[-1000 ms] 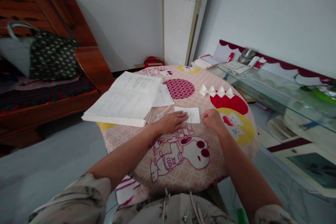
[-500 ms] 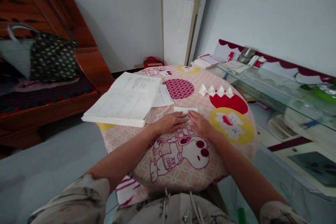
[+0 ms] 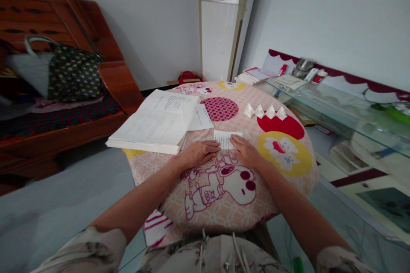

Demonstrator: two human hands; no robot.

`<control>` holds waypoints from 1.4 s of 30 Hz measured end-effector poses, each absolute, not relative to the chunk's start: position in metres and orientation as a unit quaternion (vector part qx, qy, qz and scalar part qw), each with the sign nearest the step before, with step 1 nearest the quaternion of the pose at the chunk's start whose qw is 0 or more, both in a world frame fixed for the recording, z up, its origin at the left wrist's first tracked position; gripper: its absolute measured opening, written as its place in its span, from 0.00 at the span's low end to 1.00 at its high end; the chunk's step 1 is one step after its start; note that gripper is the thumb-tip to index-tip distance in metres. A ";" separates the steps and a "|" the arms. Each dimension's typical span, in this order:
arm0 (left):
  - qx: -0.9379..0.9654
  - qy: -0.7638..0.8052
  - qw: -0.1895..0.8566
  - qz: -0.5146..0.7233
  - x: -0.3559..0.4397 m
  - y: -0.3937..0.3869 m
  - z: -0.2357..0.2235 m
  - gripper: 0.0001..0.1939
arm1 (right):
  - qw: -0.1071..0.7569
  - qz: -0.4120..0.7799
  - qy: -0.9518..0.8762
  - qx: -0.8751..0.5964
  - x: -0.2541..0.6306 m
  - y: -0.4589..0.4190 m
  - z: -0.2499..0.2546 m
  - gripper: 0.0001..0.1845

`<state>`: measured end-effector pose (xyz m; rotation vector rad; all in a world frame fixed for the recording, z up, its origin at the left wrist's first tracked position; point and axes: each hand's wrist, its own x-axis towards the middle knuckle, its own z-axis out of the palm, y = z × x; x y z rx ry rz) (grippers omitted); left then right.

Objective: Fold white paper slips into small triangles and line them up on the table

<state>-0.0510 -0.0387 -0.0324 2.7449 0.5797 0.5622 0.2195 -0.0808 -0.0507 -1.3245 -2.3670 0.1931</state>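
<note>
A small piece of printed paper (image 3: 223,140) lies flat on the cloth-covered round table. At its lower left edge rests my left hand (image 3: 201,153), fingers stretched out and lying flat. My right hand (image 3: 246,151) lies on the paper's right side, fingertips pressing on it with the fingers extended. Neither hand grasps anything. Beyond them, toward the right, several folded white paper shapes (image 3: 265,111) stand in a row with pointed tops. To the left lies an open stack of printed sheets (image 3: 153,121), with a loose printed sheet (image 3: 201,117) partly under it.
The patterned tablecloth (image 3: 221,217) covers the round table. A glass shelf unit (image 3: 339,102) holding cups and papers adjoins its right side. A wooden bench (image 3: 115,83) with a dark patterned bag (image 3: 75,72) stands at left. A tall white air conditioner (image 3: 218,34) stands behind.
My left hand has slid left off the small paper, uncovering its printed lines. My right hand stays on the paper's right side. The view has shifted slightly.
</note>
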 end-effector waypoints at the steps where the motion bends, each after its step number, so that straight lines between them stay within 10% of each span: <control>1: 0.948 0.210 0.140 0.195 -0.054 -0.040 -0.033 0.17 | 0.215 0.067 -0.851 -0.475 0.220 -0.081 -0.052 0.29; 19: 0.929 0.313 0.125 0.152 0.001 -0.023 0.005 0.11 | 0.264 -0.025 -0.818 -0.510 0.201 -0.075 -0.033 0.13; 31: 0.726 0.326 0.514 0.320 -0.025 0.000 0.008 0.11 | 0.403 0.421 -0.630 -0.513 0.183 -0.052 0.013 0.12; 42: 0.779 0.394 0.424 0.241 -0.011 0.000 -0.003 0.06 | 0.334 0.381 -0.667 -0.547 0.172 -0.050 0.003 0.08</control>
